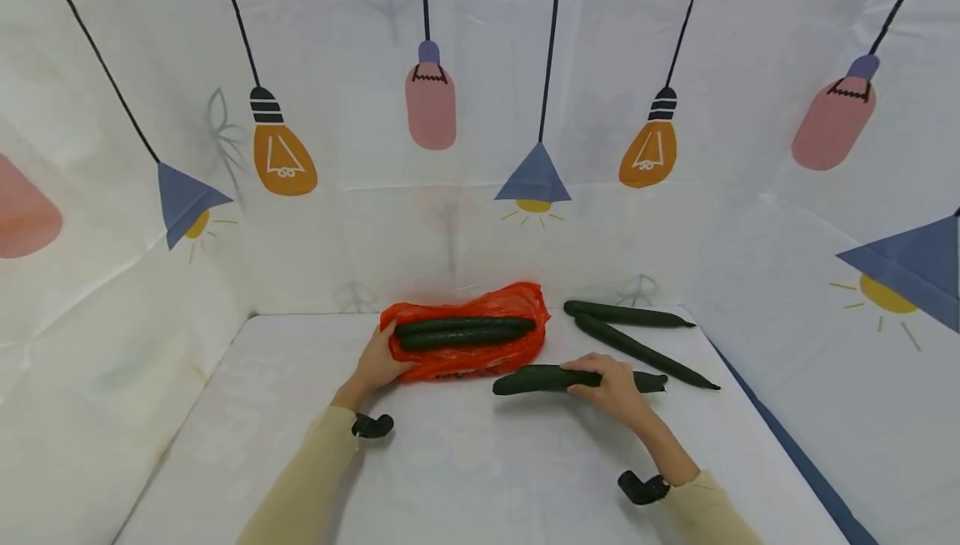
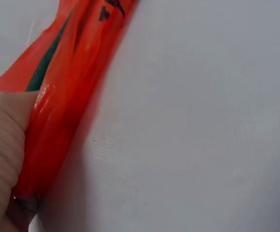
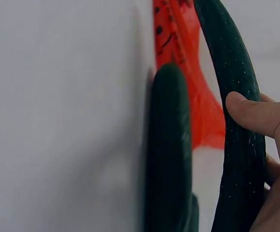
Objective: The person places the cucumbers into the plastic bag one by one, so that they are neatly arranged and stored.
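My left hand (image 1: 378,359) grips the left end of a red plastic bag (image 1: 450,369), its thumb on the near edge. Two dark green cucumbers (image 1: 465,337) lie side by side in the bag's opening. To the right of the bag, my right hand (image 1: 611,388) holds a cucumber (image 3: 239,159) from above, thumb on one side and fingers curled behind it. Close beside it, another cucumber (image 3: 169,145) shows in the right wrist view, its rounded tip pointing toward the bag. In the head view these two cucumbers overlap under the hand.
Two more cucumbers (image 1: 632,314) lie at the table's back right, meeting at their left ends in a V. White cloth walls (image 1: 465,228) with printed lamps enclose the white table (image 1: 465,462) at the back and both sides.
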A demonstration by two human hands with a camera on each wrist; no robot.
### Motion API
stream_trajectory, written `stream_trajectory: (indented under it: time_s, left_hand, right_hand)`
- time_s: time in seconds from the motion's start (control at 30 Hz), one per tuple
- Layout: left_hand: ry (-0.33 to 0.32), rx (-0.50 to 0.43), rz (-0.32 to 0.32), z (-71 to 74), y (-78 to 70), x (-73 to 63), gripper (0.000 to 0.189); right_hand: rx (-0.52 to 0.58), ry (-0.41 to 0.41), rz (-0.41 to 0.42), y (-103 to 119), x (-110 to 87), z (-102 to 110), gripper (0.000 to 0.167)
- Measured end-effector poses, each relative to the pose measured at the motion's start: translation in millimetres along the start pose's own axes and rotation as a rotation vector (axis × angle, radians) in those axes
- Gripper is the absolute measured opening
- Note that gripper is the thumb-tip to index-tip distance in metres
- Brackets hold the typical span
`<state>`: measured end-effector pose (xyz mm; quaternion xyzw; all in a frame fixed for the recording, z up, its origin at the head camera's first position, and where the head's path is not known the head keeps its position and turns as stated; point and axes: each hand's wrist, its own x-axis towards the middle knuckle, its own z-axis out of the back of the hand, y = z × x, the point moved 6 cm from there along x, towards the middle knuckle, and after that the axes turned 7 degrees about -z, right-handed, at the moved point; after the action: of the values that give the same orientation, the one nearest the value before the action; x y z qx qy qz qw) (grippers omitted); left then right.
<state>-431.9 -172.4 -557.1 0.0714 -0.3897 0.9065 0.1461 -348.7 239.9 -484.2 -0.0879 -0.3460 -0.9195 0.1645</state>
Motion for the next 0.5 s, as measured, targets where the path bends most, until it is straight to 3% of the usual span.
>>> stream_trajectory:
  time_s: [0.1, 0.37, 0.5]
  left_hand:
    - [-0.020, -0.031, -0.008, 4.0, -3.5, -1.0, 0.097]
    - [-0.015, -0.051, 0.064, 8.9, -9.6, 1.6, 0.092]
    - [-0.058, -0.111, 0.070, 13.6, -15.5, 2.6, 0.086]
  right_hand:
    - [0.007, -0.002, -0.003, 17, 12.5, -8, 0.034]
    - [0.040, -0.034, 0.041, 59, 46.0, -27, 0.033]
    - [0.054, -0.057, 0.068, 77, 58.5, -37, 0.034]
